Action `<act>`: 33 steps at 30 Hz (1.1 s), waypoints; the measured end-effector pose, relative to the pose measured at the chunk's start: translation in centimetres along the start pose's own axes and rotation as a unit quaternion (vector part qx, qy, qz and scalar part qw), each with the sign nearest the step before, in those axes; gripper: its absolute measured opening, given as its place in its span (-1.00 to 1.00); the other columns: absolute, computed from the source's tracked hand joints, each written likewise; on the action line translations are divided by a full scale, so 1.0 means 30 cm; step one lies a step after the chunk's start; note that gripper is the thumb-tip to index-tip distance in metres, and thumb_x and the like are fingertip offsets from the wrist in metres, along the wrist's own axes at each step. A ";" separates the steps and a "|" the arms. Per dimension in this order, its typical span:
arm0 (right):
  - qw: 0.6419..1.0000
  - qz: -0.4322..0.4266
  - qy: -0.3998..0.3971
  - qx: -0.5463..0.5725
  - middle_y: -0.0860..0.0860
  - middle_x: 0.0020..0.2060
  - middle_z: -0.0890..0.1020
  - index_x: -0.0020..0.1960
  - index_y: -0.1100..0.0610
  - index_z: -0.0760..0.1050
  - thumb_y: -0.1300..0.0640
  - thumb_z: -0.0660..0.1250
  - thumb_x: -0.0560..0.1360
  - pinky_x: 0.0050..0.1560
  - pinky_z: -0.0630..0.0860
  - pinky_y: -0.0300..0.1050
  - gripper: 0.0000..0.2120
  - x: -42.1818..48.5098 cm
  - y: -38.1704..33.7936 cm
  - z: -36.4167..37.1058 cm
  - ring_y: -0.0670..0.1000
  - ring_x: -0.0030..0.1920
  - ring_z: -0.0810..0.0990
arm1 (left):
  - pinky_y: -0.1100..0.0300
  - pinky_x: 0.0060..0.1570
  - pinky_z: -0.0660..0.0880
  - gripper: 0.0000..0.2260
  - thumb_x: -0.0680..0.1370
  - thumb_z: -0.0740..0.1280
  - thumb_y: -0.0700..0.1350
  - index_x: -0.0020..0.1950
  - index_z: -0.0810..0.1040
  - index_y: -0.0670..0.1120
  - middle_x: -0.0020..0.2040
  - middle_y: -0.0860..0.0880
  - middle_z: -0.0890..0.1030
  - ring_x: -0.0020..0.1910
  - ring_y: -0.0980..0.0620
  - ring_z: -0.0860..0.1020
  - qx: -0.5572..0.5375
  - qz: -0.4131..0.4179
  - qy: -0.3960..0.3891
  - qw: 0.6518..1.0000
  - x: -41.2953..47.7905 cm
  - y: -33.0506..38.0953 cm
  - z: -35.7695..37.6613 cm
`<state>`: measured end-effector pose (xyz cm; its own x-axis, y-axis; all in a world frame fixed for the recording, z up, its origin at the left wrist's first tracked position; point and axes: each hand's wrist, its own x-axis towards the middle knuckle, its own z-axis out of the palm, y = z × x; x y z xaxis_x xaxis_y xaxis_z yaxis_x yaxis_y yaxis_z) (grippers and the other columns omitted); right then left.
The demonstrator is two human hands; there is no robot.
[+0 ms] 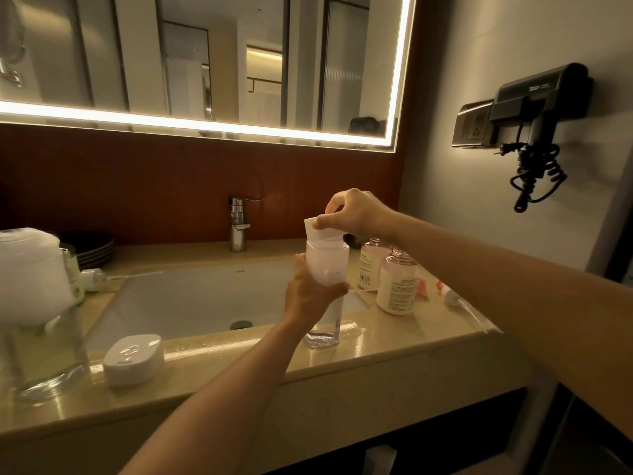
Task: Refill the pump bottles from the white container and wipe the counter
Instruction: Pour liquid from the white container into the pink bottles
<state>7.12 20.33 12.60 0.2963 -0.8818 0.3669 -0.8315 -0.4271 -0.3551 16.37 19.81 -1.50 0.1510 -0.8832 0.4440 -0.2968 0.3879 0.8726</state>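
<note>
open sink basin [191,303], pump bottles [394,282] crowding right counter [428,337]

Single view, head-worn wide-angle camera. Position: standing at the counter [394,351], close to its front edge. Facing: forward and slightly down, toward the sink [191,303], the mirror [205,63] and the right-hand wall. Both forearms enter from the bottom. No second view.

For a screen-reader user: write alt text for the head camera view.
Over a beige bathroom counter, the left hand holds a translucent white container inverted above a clear plastic bottle, while the right hand pinches the container's raised end. Two pink labelled bottles without pumps stand to the right, beside the white sink.
</note>
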 end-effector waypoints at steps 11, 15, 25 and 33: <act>0.972 -0.050 0.097 0.207 0.09 0.26 0.48 0.35 0.11 0.39 0.08 0.35 0.48 -0.01 0.51 -0.20 -0.54 -0.074 0.112 0.116 0.03 0.14 0.49 | 0.06 -0.05 0.58 -0.33 0.30 0.54 -0.04 0.27 0.25 -0.07 0.02 0.02 0.42 0.01 -0.01 0.49 0.036 0.034 0.015 0.999 0.010 -0.035 0.007; 0.982 -0.029 0.047 0.182 0.08 0.37 0.34 0.42 0.04 0.25 -0.04 0.35 0.45 0.11 0.44 -0.11 -0.41 -0.053 0.092 0.093 0.11 0.30 0.40 | 0.05 -0.06 0.58 -0.32 0.30 0.54 -0.03 0.27 0.24 -0.08 0.02 0.02 0.42 0.00 -0.01 0.49 0.051 0.033 0.015 0.998 0.005 -0.032 0.004; 0.982 -0.012 -0.061 0.177 0.05 0.33 0.36 0.39 0.00 0.28 0.12 0.33 0.49 -0.11 0.41 -0.34 -0.50 -0.007 0.040 0.056 -0.01 0.14 0.38 | -0.02 -0.04 0.57 -0.32 0.29 0.54 -0.01 0.26 0.25 -0.08 0.01 -0.01 0.44 -0.01 -0.06 0.50 0.073 0.017 0.009 0.997 0.004 -0.030 -0.001; 0.993 -0.004 -0.067 0.092 0.06 0.48 0.15 0.48 -0.02 0.10 -0.16 0.24 0.49 0.32 0.28 0.06 -0.36 0.001 0.018 0.009 0.14 0.44 0.18 | -0.01 -0.01 0.56 -0.32 0.31 0.53 0.00 0.28 0.24 -0.09 0.07 -0.05 0.46 0.00 -0.04 0.48 0.085 0.019 0.007 0.996 -0.006 -0.020 -0.006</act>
<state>6.80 20.01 12.20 0.3725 -0.8919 0.2564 -0.7323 -0.4522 -0.5092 16.68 19.78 -2.07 0.1489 -0.8645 0.4800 -0.4581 0.3699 0.8083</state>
